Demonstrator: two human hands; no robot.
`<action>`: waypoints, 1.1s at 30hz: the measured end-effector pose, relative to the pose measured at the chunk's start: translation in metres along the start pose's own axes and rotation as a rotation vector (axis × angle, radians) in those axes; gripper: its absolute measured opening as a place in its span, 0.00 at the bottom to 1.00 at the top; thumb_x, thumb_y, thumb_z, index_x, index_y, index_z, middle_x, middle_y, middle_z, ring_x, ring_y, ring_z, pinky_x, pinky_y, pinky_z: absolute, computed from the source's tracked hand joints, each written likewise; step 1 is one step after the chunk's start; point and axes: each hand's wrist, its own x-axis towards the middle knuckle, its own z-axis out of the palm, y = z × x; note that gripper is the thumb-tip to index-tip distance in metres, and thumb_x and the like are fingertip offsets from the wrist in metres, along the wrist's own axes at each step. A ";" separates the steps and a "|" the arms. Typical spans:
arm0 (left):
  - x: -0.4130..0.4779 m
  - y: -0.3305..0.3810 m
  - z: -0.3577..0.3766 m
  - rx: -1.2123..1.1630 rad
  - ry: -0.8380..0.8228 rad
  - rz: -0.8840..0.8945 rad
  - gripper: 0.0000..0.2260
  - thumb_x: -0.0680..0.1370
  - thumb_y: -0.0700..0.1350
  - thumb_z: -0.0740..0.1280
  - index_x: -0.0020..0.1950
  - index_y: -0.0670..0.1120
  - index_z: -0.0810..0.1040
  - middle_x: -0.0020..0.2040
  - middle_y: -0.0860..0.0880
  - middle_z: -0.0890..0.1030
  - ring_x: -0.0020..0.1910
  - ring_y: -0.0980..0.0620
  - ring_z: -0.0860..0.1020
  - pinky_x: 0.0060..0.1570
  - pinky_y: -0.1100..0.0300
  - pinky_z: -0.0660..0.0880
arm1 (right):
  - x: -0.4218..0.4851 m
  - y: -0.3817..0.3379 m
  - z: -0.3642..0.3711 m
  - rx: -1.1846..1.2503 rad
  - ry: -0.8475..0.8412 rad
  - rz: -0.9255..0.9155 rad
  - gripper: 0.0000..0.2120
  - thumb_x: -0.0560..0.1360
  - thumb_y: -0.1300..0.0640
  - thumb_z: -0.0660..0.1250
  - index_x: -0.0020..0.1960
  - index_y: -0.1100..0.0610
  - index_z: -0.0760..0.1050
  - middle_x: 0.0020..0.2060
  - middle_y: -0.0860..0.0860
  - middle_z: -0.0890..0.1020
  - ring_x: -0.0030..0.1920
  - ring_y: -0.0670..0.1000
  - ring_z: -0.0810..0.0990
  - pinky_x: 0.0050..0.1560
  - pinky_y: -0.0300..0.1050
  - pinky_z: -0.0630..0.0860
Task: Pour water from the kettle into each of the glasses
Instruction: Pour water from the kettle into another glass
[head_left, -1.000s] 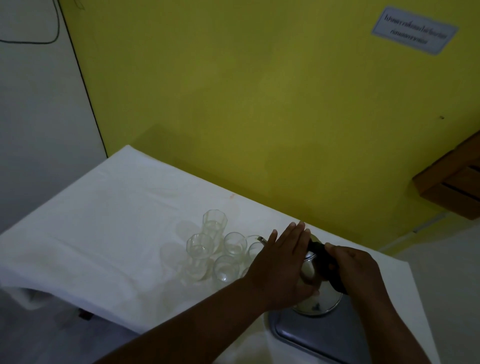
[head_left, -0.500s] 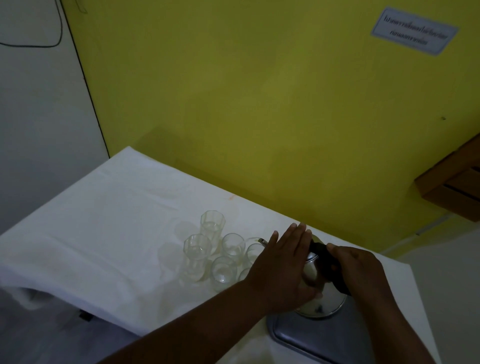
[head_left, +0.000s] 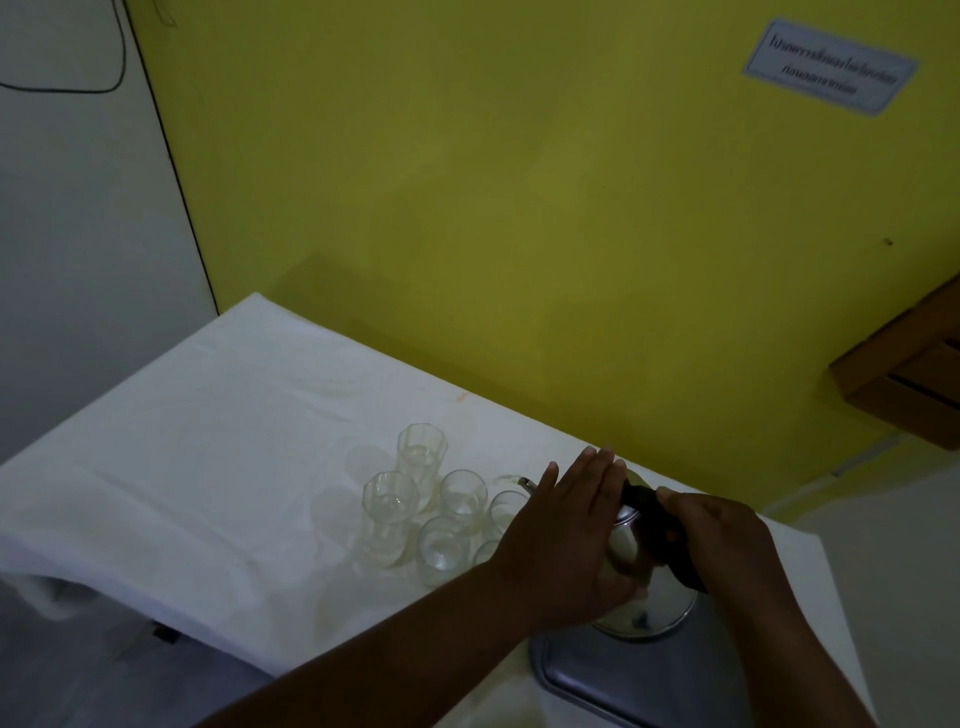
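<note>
1. Steel gleams on the kettle (head_left: 631, 545), which stands at the near right of the table, its base over the far edge of a metal tray (head_left: 597, 675); the tray probably serves to catch drips.
2. Its black handle (head_left: 655, 519) runs over the top, and the right hand (head_left: 722, 540) is closed around it, a grip suited to lifting and tipping.
3. The left hand (head_left: 566, 535) lies flat and open on the kettle's left side, fingers extended toward the wall. It likely steadies the body or lid; whether it presses on the lid cannot be told.
4. The thin spout (head_left: 527, 484) points left toward the glasses, so a tilt that way would send water to them.
5. The clear glasses (head_left: 457, 514) stand bunched just left of the kettle, some touching, one partly hidden behind the left hand. Grouping them keeps each within reach of the spout, though a stray stream could fall between them.
6. Several seem to hold some water, but dim light leaves the levels uncertain.
7. A white tablecloth (head_left: 208, 441) covers the table, against a yellow wall (head_left: 519, 208).
</note>
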 end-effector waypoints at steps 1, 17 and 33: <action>0.001 0.000 0.000 0.005 0.000 0.001 0.43 0.71 0.64 0.55 0.78 0.37 0.55 0.78 0.39 0.55 0.78 0.43 0.51 0.73 0.43 0.49 | 0.000 0.000 0.000 -0.007 -0.001 -0.005 0.22 0.74 0.52 0.67 0.23 0.56 0.73 0.20 0.50 0.75 0.29 0.53 0.73 0.34 0.45 0.65; 0.005 -0.002 -0.002 0.016 -0.019 -0.006 0.43 0.72 0.63 0.60 0.77 0.38 0.55 0.79 0.39 0.54 0.78 0.43 0.50 0.74 0.42 0.50 | 0.005 -0.004 -0.002 -0.002 -0.016 -0.005 0.22 0.74 0.52 0.67 0.23 0.55 0.71 0.17 0.46 0.73 0.27 0.52 0.71 0.33 0.45 0.64; 0.005 -0.001 -0.004 -0.004 -0.026 -0.016 0.43 0.73 0.60 0.65 0.78 0.38 0.53 0.79 0.39 0.52 0.78 0.43 0.48 0.74 0.43 0.49 | 0.013 0.001 0.000 -0.054 -0.020 -0.030 0.24 0.74 0.51 0.67 0.21 0.55 0.68 0.18 0.48 0.70 0.26 0.51 0.69 0.33 0.45 0.62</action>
